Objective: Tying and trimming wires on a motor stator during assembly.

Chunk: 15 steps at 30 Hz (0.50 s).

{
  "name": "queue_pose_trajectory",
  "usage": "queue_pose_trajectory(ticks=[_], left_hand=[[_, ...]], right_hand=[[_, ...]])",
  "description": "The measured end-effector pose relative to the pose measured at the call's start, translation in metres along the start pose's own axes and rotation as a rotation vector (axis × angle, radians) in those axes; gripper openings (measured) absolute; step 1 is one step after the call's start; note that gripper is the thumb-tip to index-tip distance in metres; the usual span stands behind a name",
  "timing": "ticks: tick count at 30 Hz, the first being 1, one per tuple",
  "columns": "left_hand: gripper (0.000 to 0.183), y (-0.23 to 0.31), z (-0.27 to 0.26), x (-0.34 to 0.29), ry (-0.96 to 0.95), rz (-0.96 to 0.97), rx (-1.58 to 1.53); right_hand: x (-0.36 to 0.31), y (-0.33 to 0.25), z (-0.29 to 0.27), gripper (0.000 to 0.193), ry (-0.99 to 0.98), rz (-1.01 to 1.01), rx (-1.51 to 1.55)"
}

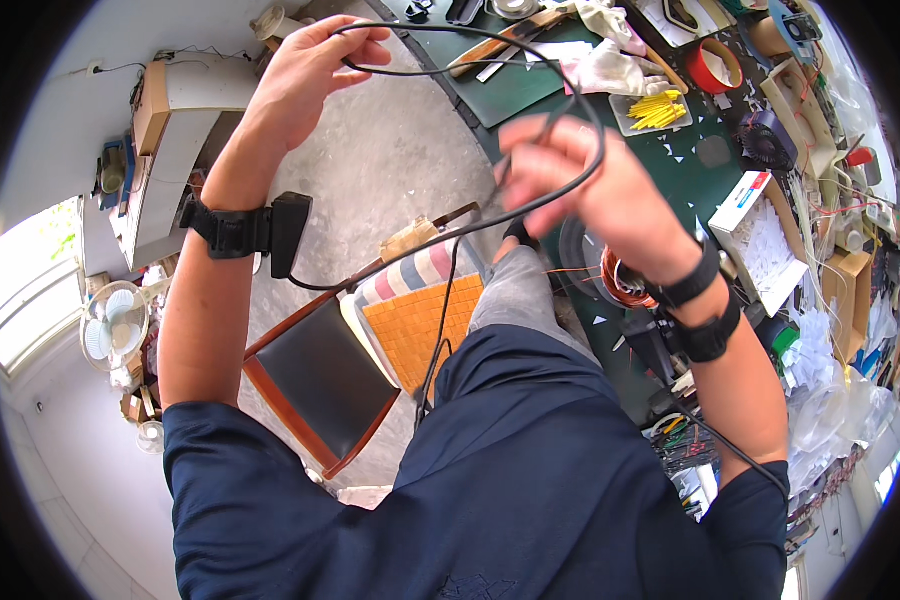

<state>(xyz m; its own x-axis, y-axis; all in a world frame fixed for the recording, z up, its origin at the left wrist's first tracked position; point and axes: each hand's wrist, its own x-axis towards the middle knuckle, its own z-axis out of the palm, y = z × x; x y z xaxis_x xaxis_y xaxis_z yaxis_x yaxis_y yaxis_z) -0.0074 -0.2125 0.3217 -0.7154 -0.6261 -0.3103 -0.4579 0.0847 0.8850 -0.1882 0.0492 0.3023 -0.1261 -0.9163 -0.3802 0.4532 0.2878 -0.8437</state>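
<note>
A long black cable [420,246] runs from the black box strapped to my left wrist and loops through the air over the workbench edge. My left hand [330,62] is raised at the upper left, its thumb and fingers pinching the cable near the top of the loop. Inside the right part of the loop is my right hand [580,175], smeared by motion, with the cable crossing over its fingers. Whether those fingers grip the cable cannot be told. Near my right wrist is a coil of copper wire [625,280], partly hidden by the wrist.
The green workbench [705,185] carries yellow sticks [655,110] in a tray, white gloves [610,68], a red tape roll [714,66] and a white box of paper scraps [765,250]. A black-seated chair [320,375] stands at my left, beside an orange woven seat [420,330].
</note>
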Motion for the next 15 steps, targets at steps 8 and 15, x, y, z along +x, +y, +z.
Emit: queue_pose_trajectory(ticks=[8, 15], left_hand=[[0.016, 0.061, -0.011, 0.011, 0.148, 0.025, 0.201], [0.018, 0.071, 0.026, 0.024, -0.247, 0.133, 0.721]], right_hand=[[-0.116, 0.061, -0.054, 0.027, -0.224, 0.206, -0.694], [-0.156, 0.037, -0.044, 0.021, 0.058, 0.115, -0.617]])
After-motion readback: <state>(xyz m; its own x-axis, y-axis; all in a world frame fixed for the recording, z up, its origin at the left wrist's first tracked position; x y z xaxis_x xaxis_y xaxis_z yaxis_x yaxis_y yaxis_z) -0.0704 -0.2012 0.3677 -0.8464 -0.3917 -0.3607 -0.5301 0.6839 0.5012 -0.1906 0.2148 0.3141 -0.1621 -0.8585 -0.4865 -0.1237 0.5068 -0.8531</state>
